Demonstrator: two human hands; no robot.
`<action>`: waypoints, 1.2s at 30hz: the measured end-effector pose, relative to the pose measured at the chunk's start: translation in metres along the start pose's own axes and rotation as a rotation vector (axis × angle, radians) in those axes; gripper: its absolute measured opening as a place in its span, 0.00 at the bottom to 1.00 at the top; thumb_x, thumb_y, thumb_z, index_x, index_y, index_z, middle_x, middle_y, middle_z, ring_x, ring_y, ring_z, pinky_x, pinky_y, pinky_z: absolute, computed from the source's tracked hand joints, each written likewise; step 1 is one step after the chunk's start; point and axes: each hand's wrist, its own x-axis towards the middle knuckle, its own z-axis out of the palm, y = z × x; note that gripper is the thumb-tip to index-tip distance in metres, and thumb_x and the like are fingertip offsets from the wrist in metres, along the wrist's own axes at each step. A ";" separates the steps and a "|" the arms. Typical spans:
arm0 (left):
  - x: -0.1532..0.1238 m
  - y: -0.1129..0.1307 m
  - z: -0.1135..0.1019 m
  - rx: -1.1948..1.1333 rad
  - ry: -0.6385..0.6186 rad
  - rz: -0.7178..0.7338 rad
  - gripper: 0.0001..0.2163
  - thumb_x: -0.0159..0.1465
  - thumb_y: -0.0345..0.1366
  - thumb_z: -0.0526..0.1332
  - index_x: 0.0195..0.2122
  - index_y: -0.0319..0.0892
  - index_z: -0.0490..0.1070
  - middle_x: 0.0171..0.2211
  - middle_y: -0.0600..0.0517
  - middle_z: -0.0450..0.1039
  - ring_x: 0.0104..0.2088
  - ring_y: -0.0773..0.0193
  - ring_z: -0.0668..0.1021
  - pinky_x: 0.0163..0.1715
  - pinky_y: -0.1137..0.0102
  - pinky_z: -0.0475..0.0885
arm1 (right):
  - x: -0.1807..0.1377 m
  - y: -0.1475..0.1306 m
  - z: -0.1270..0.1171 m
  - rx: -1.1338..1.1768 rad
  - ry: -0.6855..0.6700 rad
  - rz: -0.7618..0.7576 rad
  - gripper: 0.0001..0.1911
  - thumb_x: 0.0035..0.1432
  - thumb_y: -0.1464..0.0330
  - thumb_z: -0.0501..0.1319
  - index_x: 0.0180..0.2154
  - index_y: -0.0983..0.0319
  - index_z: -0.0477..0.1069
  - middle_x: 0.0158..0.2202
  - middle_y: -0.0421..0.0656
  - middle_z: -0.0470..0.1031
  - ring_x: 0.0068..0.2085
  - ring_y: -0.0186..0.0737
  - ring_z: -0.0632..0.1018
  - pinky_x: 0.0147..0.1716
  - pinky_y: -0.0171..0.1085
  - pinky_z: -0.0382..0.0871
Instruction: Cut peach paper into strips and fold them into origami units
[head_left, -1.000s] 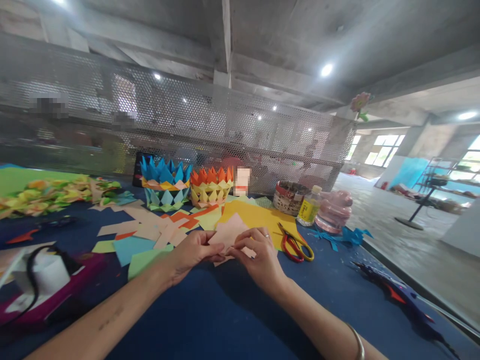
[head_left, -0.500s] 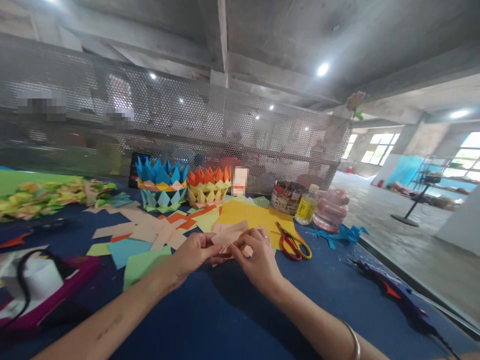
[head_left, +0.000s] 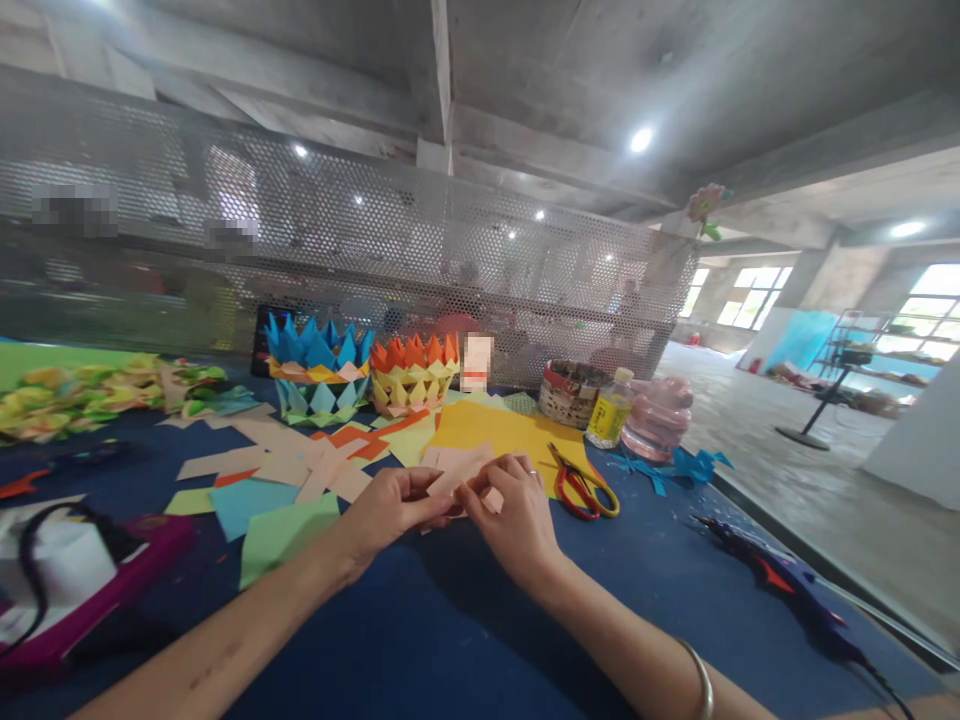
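Between my two hands is a small piece of pale pink paper (head_left: 459,470), partly hidden by the fingers. My left hand (head_left: 405,500) is closed on its left side, thumb on top. The fingers of my right hand (head_left: 514,500) pinch its right side; I cannot make out the exact fold. Just beyond the hands lies a sheet of yellow paper (head_left: 510,430). Scissors (head_left: 581,485) with red and yellow handles rest to the right of my right hand. Loose pink strips (head_left: 281,470) and a green sheet (head_left: 289,530) lie to the left of my left hand.
Two folded-paper baskets, one blue-topped (head_left: 319,370) and one orange-topped (head_left: 415,375), stand behind. Farther right are a woven basket (head_left: 574,392), a glue bottle (head_left: 607,415) and a pink container (head_left: 656,420). A glue gun (head_left: 780,580) lies right; a purple box (head_left: 127,570) sits left.
The view has shifted slightly, so the things on the table appear a little farther left. Both hands stay on the pink paper, with only slight finger movement.
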 end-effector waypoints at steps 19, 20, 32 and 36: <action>0.001 0.000 0.004 -0.138 0.127 -0.047 0.13 0.46 0.38 0.69 0.31 0.37 0.76 0.29 0.49 0.78 0.31 0.63 0.78 0.33 0.73 0.71 | 0.000 -0.001 -0.001 0.049 0.107 0.080 0.12 0.50 0.61 0.61 0.34 0.60 0.67 0.37 0.43 0.69 0.41 0.43 0.68 0.42 0.42 0.60; 0.000 0.001 0.004 -0.147 0.144 -0.051 0.12 0.46 0.37 0.69 0.31 0.37 0.76 0.29 0.48 0.79 0.32 0.62 0.79 0.34 0.72 0.71 | 0.000 -0.001 0.000 0.073 0.149 0.118 0.17 0.48 0.59 0.62 0.38 0.61 0.65 0.39 0.44 0.68 0.43 0.44 0.68 0.43 0.42 0.61; -0.001 0.008 0.005 -0.206 0.189 -0.035 0.12 0.45 0.33 0.68 0.33 0.38 0.76 0.29 0.51 0.79 0.31 0.63 0.79 0.36 0.72 0.73 | 0.004 -0.007 0.007 0.746 -0.205 0.409 0.21 0.47 0.54 0.61 0.32 0.67 0.72 0.29 0.45 0.76 0.29 0.38 0.75 0.26 0.32 0.65; -0.001 0.008 0.006 -0.173 0.205 -0.030 0.12 0.44 0.34 0.68 0.31 0.37 0.77 0.28 0.51 0.79 0.29 0.64 0.79 0.34 0.73 0.73 | 0.004 -0.006 0.006 0.615 -0.157 0.436 0.21 0.46 0.54 0.62 0.27 0.68 0.73 0.24 0.43 0.74 0.24 0.33 0.71 0.22 0.30 0.60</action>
